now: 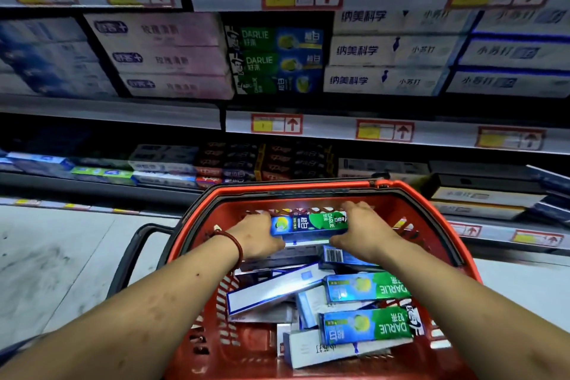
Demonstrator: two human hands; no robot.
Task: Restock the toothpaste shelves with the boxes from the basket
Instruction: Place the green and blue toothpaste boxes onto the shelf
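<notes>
A red basket [197,219] stands in front of me, holding several toothpaste boxes. Both hands reach into its far end and hold one green-and-blue Darlie box [308,224] by its ends. My left hand [257,236] grips the blue end, and my right hand [365,233] grips the green end. Two more Darlie boxes [367,287] lie at the basket's right side among white and blue boxes [271,290]. On the shelf above, a stack of three Darlie boxes [274,60] fills a narrow slot.
Pink boxes [166,55] stand left of the Darlie slot and white boxes [388,51] stand right of it. A lower shelf [339,128] with price tags overhangs dark and blue boxes just behind the basket. Grey floor [61,256] lies to the left.
</notes>
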